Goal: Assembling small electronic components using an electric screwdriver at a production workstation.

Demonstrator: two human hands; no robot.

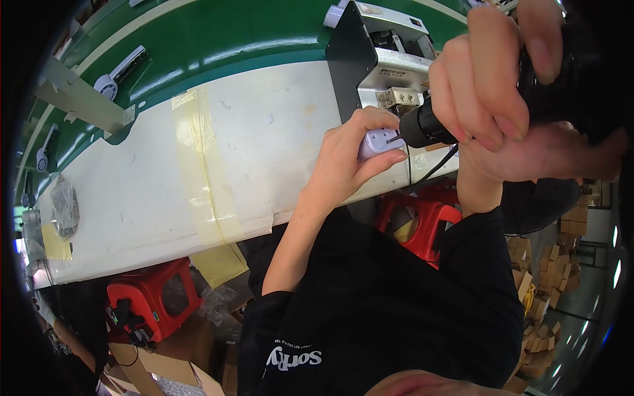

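Between the thumb and fingers of my left hand (pixel 347 148) is a small pale lavender plastic part (pixel 378 142) with a rounded end and small holes facing the driver. My right hand (pixel 485 92) wraps round a black electric screwdriver (pixel 422 125), held nearly level. Its thin bit points left and meets the end of the plastic part; whether a screw sits there I cannot tell. A black cord (pixel 439 165) hangs below the driver. Just behind both hands stands a grey and black metal machine (pixel 403 66) with a small metal block on its front.
The white worktable (pixel 264 132) carries a strip of yellow tape (pixel 198 158) and a clear plastic bag (pixel 64 206). Beyond lies a green conveyor belt (pixel 218 39) with several white devices (pixel 109 84). A metal bracket (pixel 86 102) rises at left. Red stools (pixel 155 297) and cardboard boxes (pixel 158 366) stand below.
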